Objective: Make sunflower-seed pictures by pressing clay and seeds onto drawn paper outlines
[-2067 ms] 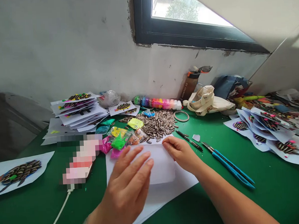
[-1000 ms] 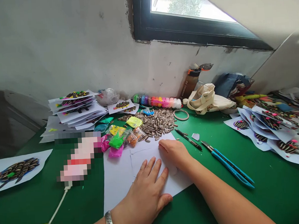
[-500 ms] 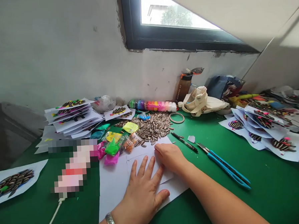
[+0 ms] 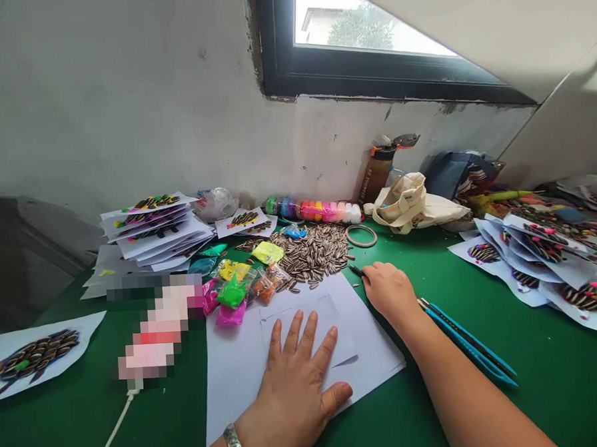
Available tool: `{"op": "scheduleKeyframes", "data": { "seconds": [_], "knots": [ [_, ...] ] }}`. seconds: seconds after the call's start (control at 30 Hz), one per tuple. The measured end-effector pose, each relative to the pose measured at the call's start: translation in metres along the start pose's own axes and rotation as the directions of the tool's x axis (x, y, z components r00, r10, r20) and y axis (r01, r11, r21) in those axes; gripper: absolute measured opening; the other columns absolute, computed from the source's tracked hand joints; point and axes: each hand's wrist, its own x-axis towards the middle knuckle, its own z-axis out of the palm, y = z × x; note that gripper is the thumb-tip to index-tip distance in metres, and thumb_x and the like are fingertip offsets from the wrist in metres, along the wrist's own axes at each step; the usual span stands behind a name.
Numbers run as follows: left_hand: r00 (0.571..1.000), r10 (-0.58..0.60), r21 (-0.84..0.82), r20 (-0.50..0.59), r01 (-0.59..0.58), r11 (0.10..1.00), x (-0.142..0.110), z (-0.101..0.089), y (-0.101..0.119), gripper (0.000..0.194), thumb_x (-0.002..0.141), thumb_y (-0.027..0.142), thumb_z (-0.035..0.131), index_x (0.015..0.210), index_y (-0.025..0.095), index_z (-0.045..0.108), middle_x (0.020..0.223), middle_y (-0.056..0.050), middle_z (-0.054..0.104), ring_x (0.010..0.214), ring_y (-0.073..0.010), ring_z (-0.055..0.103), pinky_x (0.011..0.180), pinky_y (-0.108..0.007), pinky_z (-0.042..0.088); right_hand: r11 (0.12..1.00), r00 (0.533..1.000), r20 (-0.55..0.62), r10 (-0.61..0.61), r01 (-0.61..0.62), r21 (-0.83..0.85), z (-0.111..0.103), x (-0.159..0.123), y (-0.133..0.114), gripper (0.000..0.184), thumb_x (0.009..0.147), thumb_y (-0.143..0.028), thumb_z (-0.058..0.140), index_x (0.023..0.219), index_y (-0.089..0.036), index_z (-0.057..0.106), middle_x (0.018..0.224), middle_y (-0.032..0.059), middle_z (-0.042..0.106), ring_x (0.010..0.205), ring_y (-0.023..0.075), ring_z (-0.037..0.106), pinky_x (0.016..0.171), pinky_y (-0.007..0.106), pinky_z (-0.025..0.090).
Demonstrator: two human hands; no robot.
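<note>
A: Where's the left hand (image 4: pixel 297 390)?
B: Palm down, its fingers spread wide across the small sheet (image 4: pixel 345 341), which lies on the larger white sheets (image 4: pixel 227 387) on the green table (image 4: pixel 552 390). There's a silver bracelet (image 4: pixel 234 445) round that wrist
A: And the right hand (image 4: pixel 389 289)?
B: Over the dark pen (image 4: pixel 355 270), just beyond the right edge of the larger sheets. The fingers are curled in narrow, and one end of the pen pokes out past them. I can't tell whether they grip it or only touch it, because the hand hides the rest
A: What's that blue thing by the right forearm?
B: A utility knife (image 4: pixel 469 344), lying aslant on the table, its front end partly hidden by the arm
A: And farther back?
B: A heap of striped seeds (image 4: pixel 315 252) behind the larger sheets, with bright packets (image 4: pixel 233 290) to its left and a ring (image 4: pixel 362 245) just beside it on the right. Piles of seed-decorated papers stand on both sides, the left one (image 4: pixel 159 237) taller, the right one (image 4: pixel 530 258) fanned out
</note>
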Motion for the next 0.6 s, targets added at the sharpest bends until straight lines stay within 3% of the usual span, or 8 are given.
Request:
{"op": "scheduleKeyframes", "data": {
  "seconds": [0.13, 0.23, 0.27, 0.3, 0.37, 0.43, 0.5, 0.6],
  "knots": [
    [1.000, 0.011, -0.012, -0.015, -0.012, 1.000, -0.002, -0.003, 0.000, 0.064, 0.092, 0.061, 0.038, 0.149, 0.033, 0.028, 0.158, -0.014, 0.022, 0.145, -0.0399, 0.010, 0.110, -0.071, 0.011, 0.999, 0.999, -0.012, 0.035, -0.035, -0.015, -0.003, -0.003, -0.003, 0.017, 0.092, -0.018, 0.045, 0.090, -0.015, 0.062, 0.093, 0.0147, 0.064, 0.089, 0.0271, 0.057, 0.071, 0.035, 0.038],
    [1.000, 0.017, -0.038, -0.018, -0.018, 0.999, -0.002, -0.005, -0.001, 0.063, 0.093, 0.063, 0.036, 0.148, 0.032, 0.032, 0.157, -0.014, 0.026, 0.145, -0.0393, 0.013, 0.111, -0.070, 0.013, 0.968, 0.987, -0.126, 0.102, -0.069, 0.242, -0.016, -0.012, -0.014, 0.022, 0.093, -0.020, 0.042, 0.108, -0.014, 0.058, 0.097, 0.0137, 0.064, 0.090, 0.0258, 0.057, 0.075, 0.035, 0.041],
    [1.000, 0.021, -0.046, -0.020, -0.021, 0.999, -0.002, -0.005, -0.001, 0.063, 0.093, 0.063, 0.035, 0.147, 0.031, 0.033, 0.156, -0.014, 0.027, 0.144, -0.0393, 0.014, 0.111, -0.070, 0.013, 0.888, 0.974, -0.170, 0.148, -0.055, 0.456, -0.022, -0.016, -0.021, 0.028, 0.093, -0.022, 0.043, 0.117, -0.014, 0.054, 0.096, 0.0113, 0.064, 0.087, 0.0235, 0.058, 0.075, 0.034, 0.042],
    [0.999, 0.024, -0.051, -0.023, -0.025, 0.998, -0.002, -0.004, -0.001, 0.063, 0.093, 0.063, 0.035, 0.147, 0.030, 0.034, 0.156, -0.014, 0.028, 0.144, -0.0394, 0.015, 0.110, -0.071, 0.013, 0.746, 0.976, -0.146, 0.163, -0.025, 0.666, -0.027, -0.020, -0.031, 0.036, 0.093, -0.027, 0.044, 0.127, -0.017, 0.048, 0.090, 0.0069, 0.063, 0.078, 0.0202, 0.058, 0.070, 0.032, 0.043],
    [0.999, 0.024, -0.051, -0.034, -0.025, 0.998, -0.001, -0.003, -0.001, 0.065, 0.092, 0.064, 0.037, 0.146, 0.028, 0.036, 0.156, -0.014, 0.029, 0.144, -0.0401, 0.015, 0.110, -0.071, 0.013, 0.350, 1.000, 0.011, -0.006, -0.008, 0.937, -0.033, -0.028, -0.053, 0.044, 0.091, -0.035, 0.046, 0.133, -0.024, 0.046, 0.081, 0.0004, 0.060, 0.062, 0.0154, 0.054, 0.059, 0.028, 0.043],
    [0.999, 0.029, -0.041, -0.046, -0.031, 0.999, -0.002, -0.003, -0.001, 0.067, 0.090, 0.065, 0.040, 0.144, 0.025, 0.040, 0.156, -0.014, 0.030, 0.144, -0.0402, 0.015, 0.112, -0.070, 0.013, 0.060, 0.971, 0.113, -0.211, -0.103, 0.993, -0.033, -0.034, -0.074, 0.033, 0.086, -0.038, 0.052, 0.113, -0.021, 0.062, 0.081, 0.0010, 0.061, 0.065, 0.0143, 0.056, 0.061, 0.027, 0.045],
    [0.997, 0.052, -0.034, -0.053, -0.054, 0.998, -0.003, -0.005, -0.001, 0.065, 0.092, 0.063, 0.038, 0.143, 0.023, 0.042, 0.154, -0.014, 0.032, 0.145, -0.0392, 0.015, 0.113, -0.068, 0.014, -0.045, 0.954, 0.157, -0.254, -0.174, 0.984, -0.026, -0.035, -0.087, 0.027, 0.082, -0.036, 0.056, 0.101, -0.019, 0.067, 0.080, 0.0014, 0.063, 0.069, 0.0145, 0.058, 0.066, 0.028, 0.047],
    [0.994, 0.070, -0.035, -0.082, -0.073, 0.997, -0.003, -0.009, -0.006, 0.054, 0.098, 0.050, 0.035, 0.140, 0.018, 0.046, 0.148, -0.015, 0.043, 0.142, -0.0366, 0.026, 0.113, -0.064, 0.022, -0.089, 0.952, 0.214, -0.218, -0.237, 0.967, -0.011, -0.031, -0.090, 0.025, 0.078, -0.028, 0.055, 0.097, -0.019, 0.067, 0.079, 0.0020, 0.065, 0.072, 0.0153, 0.058, 0.068, 0.029, 0.046]
  ]
}}
